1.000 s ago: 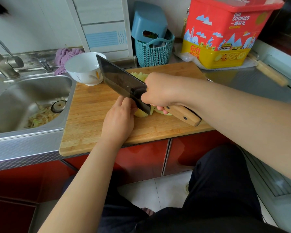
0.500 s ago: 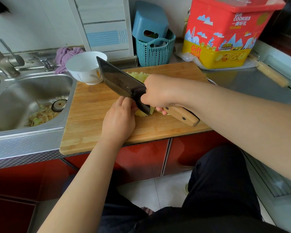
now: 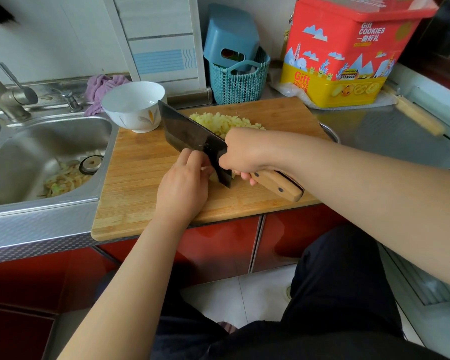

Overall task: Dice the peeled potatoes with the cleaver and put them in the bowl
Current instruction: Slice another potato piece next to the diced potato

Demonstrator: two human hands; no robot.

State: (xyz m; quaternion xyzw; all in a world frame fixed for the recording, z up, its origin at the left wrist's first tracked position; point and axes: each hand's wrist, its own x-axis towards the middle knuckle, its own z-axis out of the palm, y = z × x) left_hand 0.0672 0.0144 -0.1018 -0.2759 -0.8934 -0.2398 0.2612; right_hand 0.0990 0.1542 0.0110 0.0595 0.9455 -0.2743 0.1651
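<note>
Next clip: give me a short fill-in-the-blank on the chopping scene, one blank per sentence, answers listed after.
1. The right hand grips the wooden handle of the ____.
2. The white bowl stands on the corner of the cutting board nearest the ____.
3. The heap of diced potato lies on the board, while the bowl holds ____ of it.
4. The left hand steadies the uncut ____ beside the blade.

Answers: cleaver; sink; none; potato

Cleaver: dark matt metal blade, smooth pale wood handle with rivets. Cutting board: wood, fine grain lines. Bowl: glossy white ceramic. Sink: brushed steel. Basket: woven-look teal plastic. Cloth, upper left: soft purple fabric. Cabinet fronts: glossy red.
</note>
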